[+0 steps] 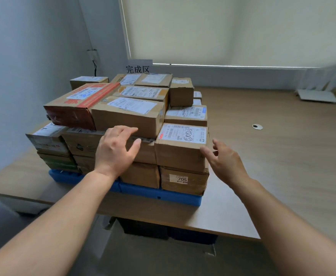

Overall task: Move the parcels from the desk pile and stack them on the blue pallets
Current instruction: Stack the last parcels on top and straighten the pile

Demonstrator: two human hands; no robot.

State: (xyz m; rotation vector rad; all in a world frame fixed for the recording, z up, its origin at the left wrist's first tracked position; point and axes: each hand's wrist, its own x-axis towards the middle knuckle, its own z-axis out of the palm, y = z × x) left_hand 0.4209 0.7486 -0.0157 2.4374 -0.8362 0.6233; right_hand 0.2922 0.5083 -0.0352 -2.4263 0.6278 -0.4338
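Both hands are spread wide and hold nothing: the left hand rests flat against the front of the stack, and the right hand hovers just beside the small labelled parcel at its near right corner; whether the forefinger touches it I cannot tell. That parcel already sits on the stacked boxes over the blue pallets, so this looks like squaring it into place. The next move probably calls for turning away to the desk pile, which is out of view. Dark crates stand under the table. Farther off are a round grommet, a paper sign and the blind. Nothing blocks the hands.
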